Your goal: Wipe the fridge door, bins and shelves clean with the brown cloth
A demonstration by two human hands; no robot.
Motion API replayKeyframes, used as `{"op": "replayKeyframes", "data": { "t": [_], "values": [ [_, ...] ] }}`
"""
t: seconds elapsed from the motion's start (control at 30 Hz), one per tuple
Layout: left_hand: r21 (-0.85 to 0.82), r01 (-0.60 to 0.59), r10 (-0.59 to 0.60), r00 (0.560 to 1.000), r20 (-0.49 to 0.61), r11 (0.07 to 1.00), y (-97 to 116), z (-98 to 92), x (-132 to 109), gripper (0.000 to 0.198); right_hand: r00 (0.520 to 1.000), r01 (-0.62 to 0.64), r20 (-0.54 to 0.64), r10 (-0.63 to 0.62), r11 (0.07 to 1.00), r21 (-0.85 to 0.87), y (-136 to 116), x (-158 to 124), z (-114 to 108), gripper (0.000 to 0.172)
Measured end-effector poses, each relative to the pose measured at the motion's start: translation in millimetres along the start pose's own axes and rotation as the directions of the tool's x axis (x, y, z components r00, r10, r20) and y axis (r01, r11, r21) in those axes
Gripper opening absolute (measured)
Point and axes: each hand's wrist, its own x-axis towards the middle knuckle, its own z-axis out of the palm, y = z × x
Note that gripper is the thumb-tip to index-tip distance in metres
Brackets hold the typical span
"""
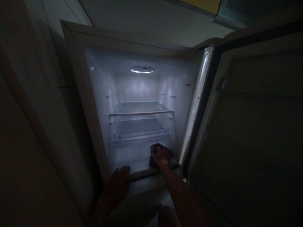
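Note:
My right hand (163, 156) reaches into the lower right of a lit refrigerator (137, 86). Its fingers are closed on a dark cloth (153, 161), which is bunched against the bottom surface near the right wall. At the lower left, my left hand (120, 179) lies with fingers stretched out on the front bottom edge of the compartment, holding nothing. Its palm and thumb are in deep shadow.
A glass shelf (142, 107) spans the middle, with a clear plastic drawer (142, 135) below it. The refrigerator door (251, 126) stands wide open on the right. A lamp (142, 69) glows at the top inside. Surroundings are very dark.

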Motion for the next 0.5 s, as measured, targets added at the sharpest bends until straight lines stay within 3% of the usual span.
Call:
{"op": "replayKeyframes", "data": {
  "t": [0.07,0.17,0.27,0.37,0.43,0.5],
  "values": [
    [-0.005,-0.013,0.013,1.0,0.026,1.0,1,-1.7,1,0.063,0.997,0.044,0.055,-0.045,0.999,0.015,-17,17,8,0.059],
    [0.0,0.024,-0.024,0.998,0.052,1.0,3,-5.5,0,0.072,0.952,0.266,0.137,-0.274,0.961,0.072,-59,22,32,0.055],
    [-0.003,0.019,-0.019,0.998,0.062,1.0,4,-7.4,0,0.076,0.823,0.511,0.194,-0.534,0.845,0.157,-101,7,54,0.052],
    [0.01,0.018,-0.019,0.998,0.062,1.0,3,-6.8,-1,0.08,0.708,0.636,0.228,-0.669,0.744,0.205,-112,3,60,0.058],
    [0.018,0.022,-0.023,0.997,0.072,1.0,3,-6.7,-2,0.081,0.723,0.623,0.242,-0.647,0.762,0.174,-97,17,54,0.052],
    [0.026,0.032,-0.034,0.997,0.075,0.999,3,-7.8,-1,0.08,0.819,0.521,0.229,-0.527,0.849,0.088,-70,41,42,0.039]
  ]
}}
